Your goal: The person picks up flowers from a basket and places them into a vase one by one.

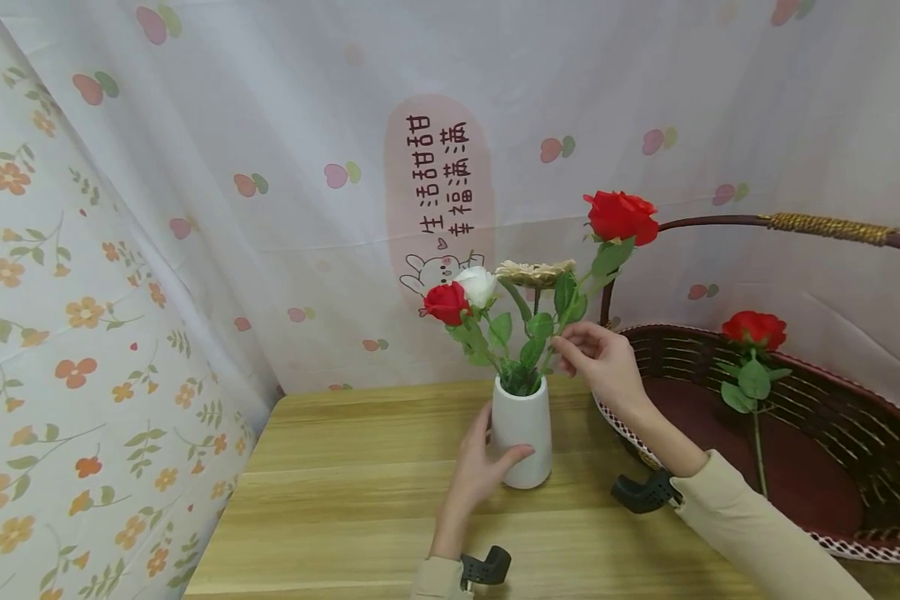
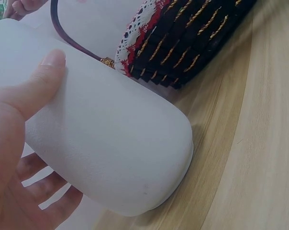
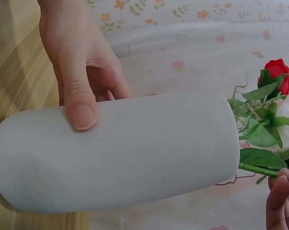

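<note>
A white vase [image 1: 522, 429] stands upright on the wooden table. My left hand [image 1: 482, 467] grips its side, with the thumb across the front and the fingers around the far side. Just above the vase's mouth, my right hand [image 1: 606, 367] pinches a green stem [image 3: 259, 170] between thumb and fingertips. That stem leads up to a large red rose [image 1: 622, 218] leaning right, its lower end inside the vase. Also in the vase are a smaller red rose [image 1: 447, 303], a white rose [image 1: 477, 287] and a cream, flat-topped flower [image 1: 534, 273].
To the right sits a dark woven basket [image 1: 888, 467] with a lace rim and a tall arched handle [image 1: 832, 227]. Another red rose [image 1: 754, 330] lies in it. Printed curtains hang behind the wooden table [image 1: 345, 483] and to its left.
</note>
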A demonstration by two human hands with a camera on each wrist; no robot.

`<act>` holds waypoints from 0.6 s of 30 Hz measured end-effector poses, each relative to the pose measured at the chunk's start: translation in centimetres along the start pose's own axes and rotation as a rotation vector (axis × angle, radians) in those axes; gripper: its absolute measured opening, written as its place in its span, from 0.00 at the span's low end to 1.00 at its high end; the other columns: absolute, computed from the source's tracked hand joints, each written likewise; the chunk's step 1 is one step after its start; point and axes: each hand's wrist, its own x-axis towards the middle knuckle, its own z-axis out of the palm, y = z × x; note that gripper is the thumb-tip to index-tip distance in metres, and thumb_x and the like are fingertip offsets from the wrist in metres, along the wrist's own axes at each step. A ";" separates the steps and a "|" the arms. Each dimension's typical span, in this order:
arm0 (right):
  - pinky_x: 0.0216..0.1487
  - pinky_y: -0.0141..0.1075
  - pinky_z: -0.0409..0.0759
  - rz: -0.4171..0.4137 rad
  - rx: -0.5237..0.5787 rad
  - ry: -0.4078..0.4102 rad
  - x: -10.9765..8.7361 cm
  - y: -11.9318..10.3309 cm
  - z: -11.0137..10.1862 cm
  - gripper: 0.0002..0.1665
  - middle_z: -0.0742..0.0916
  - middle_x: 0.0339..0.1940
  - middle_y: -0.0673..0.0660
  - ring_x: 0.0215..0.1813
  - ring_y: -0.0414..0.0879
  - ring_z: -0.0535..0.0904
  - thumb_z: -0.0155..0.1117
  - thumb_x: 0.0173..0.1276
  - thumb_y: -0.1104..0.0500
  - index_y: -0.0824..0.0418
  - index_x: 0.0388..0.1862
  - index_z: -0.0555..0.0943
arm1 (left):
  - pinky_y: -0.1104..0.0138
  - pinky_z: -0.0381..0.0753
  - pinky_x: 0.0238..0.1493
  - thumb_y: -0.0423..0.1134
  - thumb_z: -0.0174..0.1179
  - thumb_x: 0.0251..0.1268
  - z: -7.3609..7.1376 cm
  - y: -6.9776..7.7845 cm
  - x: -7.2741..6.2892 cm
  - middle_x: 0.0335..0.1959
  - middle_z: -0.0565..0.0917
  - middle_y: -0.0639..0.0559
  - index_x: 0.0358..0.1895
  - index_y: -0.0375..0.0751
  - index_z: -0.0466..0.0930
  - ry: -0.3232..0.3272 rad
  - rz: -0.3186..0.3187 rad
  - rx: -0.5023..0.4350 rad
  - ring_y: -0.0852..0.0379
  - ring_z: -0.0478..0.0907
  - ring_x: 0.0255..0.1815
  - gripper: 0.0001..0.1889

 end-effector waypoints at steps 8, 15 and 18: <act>0.28 0.30 0.80 0.038 -0.017 -0.027 -0.1 0.8 0.6 0.10 0.84 0.31 0.70 0.25 0.46 0.81 0.66 0.73 0.61 0.70 0.42 0.81 | 0.50 0.74 0.65 0.55 0.72 0.61 0.1 -0.2 0.1 0.70 0.72 0.48 0.76 0.47 0.62 -0.004 -0.002 -0.006 0.49 0.71 0.68 0.44; 0.26 0.31 0.79 0.043 -0.042 -0.043 -0.2 1.4 1.3 0.09 0.86 0.29 0.63 0.25 0.49 0.82 0.66 0.73 0.61 0.69 0.42 0.82 | 0.51 0.73 0.66 0.54 0.73 0.60 0.1 -0.3 0.2 0.70 0.72 0.51 0.76 0.48 0.61 -0.006 -0.022 -0.023 0.50 0.71 0.68 0.44; 0.26 0.30 0.79 0.056 -0.030 -0.053 -0.4 1.5 1.6 0.10 0.86 0.30 0.62 0.24 0.41 0.80 0.67 0.72 0.62 0.69 0.43 0.82 | 0.50 0.73 0.66 0.54 0.72 0.61 0.1 -0.2 0.1 0.70 0.72 0.50 0.77 0.48 0.61 -0.005 -0.025 -0.032 0.49 0.71 0.68 0.44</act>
